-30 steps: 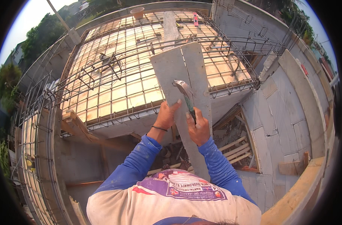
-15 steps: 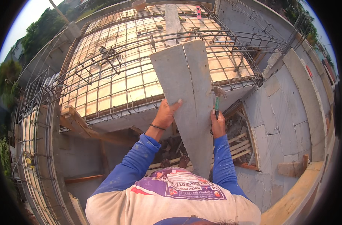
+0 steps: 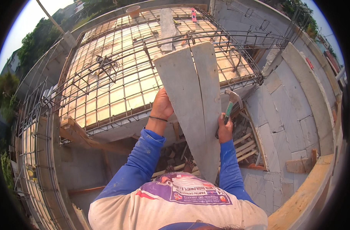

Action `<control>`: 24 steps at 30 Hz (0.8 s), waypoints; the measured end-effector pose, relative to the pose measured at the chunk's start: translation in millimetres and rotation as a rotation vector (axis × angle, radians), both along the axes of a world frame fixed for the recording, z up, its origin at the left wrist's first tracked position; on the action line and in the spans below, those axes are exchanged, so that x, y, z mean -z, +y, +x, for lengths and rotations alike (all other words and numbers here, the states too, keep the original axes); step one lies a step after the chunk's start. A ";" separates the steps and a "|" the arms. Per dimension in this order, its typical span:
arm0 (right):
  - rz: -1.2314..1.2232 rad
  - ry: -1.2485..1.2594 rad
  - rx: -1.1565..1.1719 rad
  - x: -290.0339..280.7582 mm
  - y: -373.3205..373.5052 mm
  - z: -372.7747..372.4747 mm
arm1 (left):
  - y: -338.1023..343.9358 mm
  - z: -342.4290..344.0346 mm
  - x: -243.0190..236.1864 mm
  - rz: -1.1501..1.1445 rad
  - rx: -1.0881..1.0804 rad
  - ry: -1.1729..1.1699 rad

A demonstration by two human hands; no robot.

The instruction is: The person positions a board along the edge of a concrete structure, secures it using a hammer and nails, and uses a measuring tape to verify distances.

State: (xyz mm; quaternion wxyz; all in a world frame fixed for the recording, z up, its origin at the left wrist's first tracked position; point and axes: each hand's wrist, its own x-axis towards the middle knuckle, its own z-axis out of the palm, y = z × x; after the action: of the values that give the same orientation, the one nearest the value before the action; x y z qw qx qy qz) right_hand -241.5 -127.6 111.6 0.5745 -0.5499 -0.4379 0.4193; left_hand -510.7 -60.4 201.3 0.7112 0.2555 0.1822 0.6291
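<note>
Left grip [image 3: 162, 105] (thumb now hidden) rose along the board [image 3: 182, 92].

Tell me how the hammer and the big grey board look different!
The grey board is wide and flat; the hammer is much smaller, with a curved metal head. The board is mostly grey, but the hammer has green on its handle. Both have a hand at them: left hand at the board, right hand gripping the hammer.

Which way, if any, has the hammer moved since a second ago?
Yes: the hammer has moved right, nearer the right corner of the rebar grid.
</note>
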 end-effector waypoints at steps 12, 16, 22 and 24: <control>-0.047 -0.032 -0.012 -4.8 0.0 -4.3 | -11.0 -10.9 -12.5 0.679 -0.630 0.942; 0.029 -0.098 0.012 -7.6 8.4 -9.1 | -10.7 -15.4 -16.3 0.548 -0.535 1.208; -0.022 -0.063 0.024 5.9 24.4 -12.4 | -3.4 -8.7 -21.0 0.413 -0.547 1.150; -0.036 -0.034 0.016 5.7 25.5 -15.9 | -2.9 2.3 -27.7 0.343 -0.577 1.031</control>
State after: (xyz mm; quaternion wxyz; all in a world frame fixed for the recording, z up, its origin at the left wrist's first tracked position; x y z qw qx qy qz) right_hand -257.3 -102.1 105.8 0.5603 -0.5708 -0.4355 0.4130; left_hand -508.4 -63.3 229.0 0.2816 0.5778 0.4607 0.6121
